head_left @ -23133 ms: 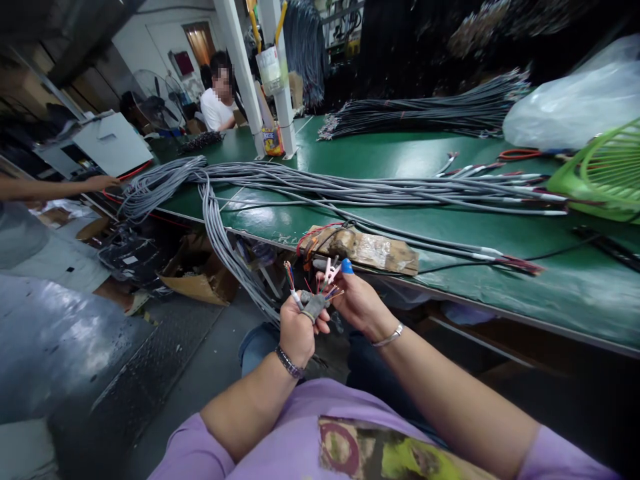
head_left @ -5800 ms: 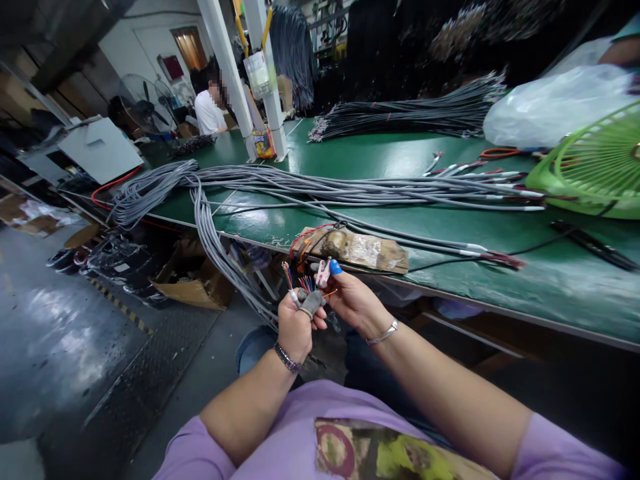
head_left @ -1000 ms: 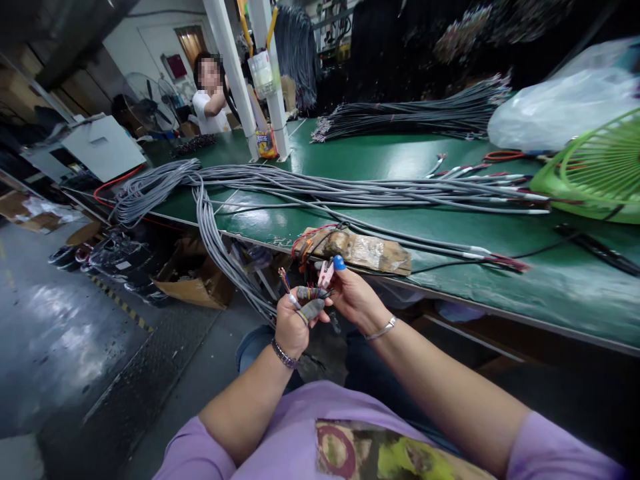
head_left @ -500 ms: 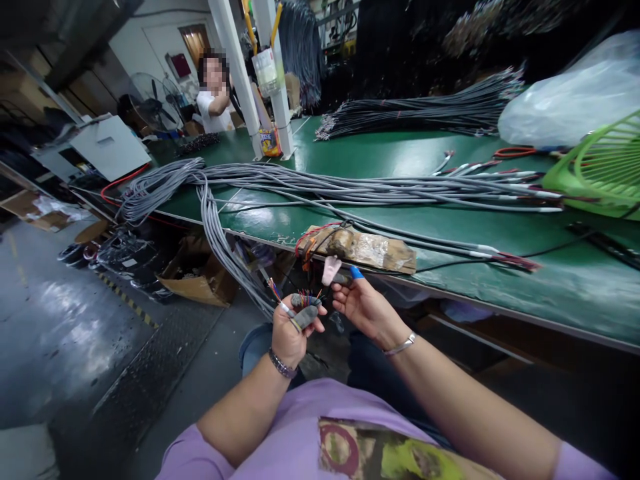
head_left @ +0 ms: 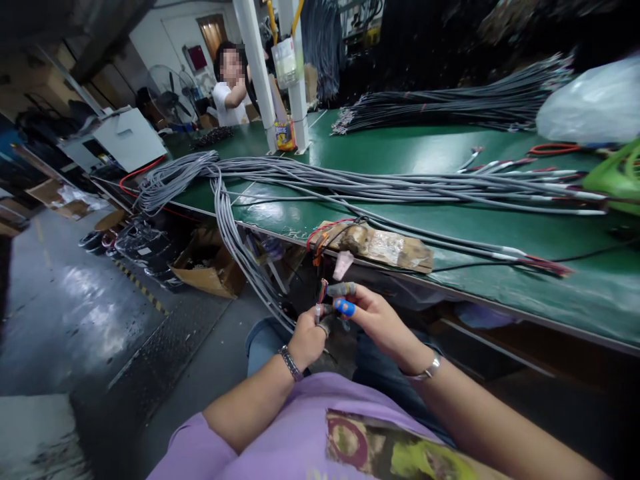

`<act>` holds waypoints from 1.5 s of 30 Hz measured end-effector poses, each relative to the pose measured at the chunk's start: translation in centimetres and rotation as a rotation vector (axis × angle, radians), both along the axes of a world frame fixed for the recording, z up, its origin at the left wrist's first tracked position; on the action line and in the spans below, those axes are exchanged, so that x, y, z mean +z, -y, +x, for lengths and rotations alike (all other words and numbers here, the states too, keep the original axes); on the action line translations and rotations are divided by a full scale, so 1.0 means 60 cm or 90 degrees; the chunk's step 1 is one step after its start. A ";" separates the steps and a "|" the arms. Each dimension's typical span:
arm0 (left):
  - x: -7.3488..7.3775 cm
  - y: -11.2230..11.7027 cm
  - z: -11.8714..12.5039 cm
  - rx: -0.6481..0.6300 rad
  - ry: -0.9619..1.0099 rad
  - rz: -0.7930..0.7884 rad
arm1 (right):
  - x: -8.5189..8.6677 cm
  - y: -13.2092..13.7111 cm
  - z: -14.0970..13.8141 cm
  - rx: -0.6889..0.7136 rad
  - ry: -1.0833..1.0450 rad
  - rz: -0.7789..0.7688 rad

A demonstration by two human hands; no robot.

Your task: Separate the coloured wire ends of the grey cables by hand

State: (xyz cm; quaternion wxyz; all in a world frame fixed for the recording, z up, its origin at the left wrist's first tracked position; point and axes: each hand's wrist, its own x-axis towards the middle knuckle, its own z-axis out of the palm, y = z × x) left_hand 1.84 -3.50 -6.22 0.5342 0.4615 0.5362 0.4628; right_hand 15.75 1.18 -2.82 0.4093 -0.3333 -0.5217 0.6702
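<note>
My left hand (head_left: 309,336) is closed around the end of a grey cable, whose coloured wire ends (head_left: 321,291) stick up above the fist. My right hand (head_left: 376,319) meets it from the right, with a grey-capped finger and a blue-capped finger (head_left: 345,307) pinching at those wires. Both hands are in front of the green table's (head_left: 380,153) near edge, over my lap. A pale pink clip (head_left: 343,264) hangs from the taped brown block (head_left: 380,245) just above the hands.
A long bundle of grey cables (head_left: 350,185) lies across the table and drops over its left edge. A dark cable bundle (head_left: 450,103) lies at the back, beside a clear plastic bag (head_left: 590,107) and a green fan (head_left: 617,177). A person in white (head_left: 227,93) stands far left.
My hands have come together: the wire ends are now gathered upright in my left fist, and my right fingers have moved off the pink clip onto the wires. The view has shifted slightly.
</note>
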 end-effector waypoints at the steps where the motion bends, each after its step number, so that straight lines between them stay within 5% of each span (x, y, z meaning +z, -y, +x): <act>1: -0.002 0.002 0.000 -0.011 -0.015 0.010 | 0.004 0.004 -0.003 0.008 -0.004 0.015; 9: 0.025 0.019 -0.004 -0.071 -0.017 0.038 | 0.012 0.012 0.003 -0.031 0.040 0.005; 14: 0.040 0.022 -0.007 -0.033 0.022 0.011 | 0.009 0.015 0.008 -0.037 0.045 0.031; 23: 0.036 0.019 -0.003 -0.031 0.040 -0.036 | -0.003 0.015 0.008 0.038 0.019 0.018; 30: 0.026 0.013 -0.010 0.009 0.083 -0.033 | -0.011 0.006 0.008 -0.004 0.040 -0.011; 39: 0.035 -0.005 -0.009 -0.115 -0.032 -0.139 | -0.021 0.001 -0.001 0.001 0.132 0.002; 45: 0.030 -0.003 -0.011 -0.028 0.020 -0.093 | -0.023 -0.006 -0.005 -0.052 0.106 -0.018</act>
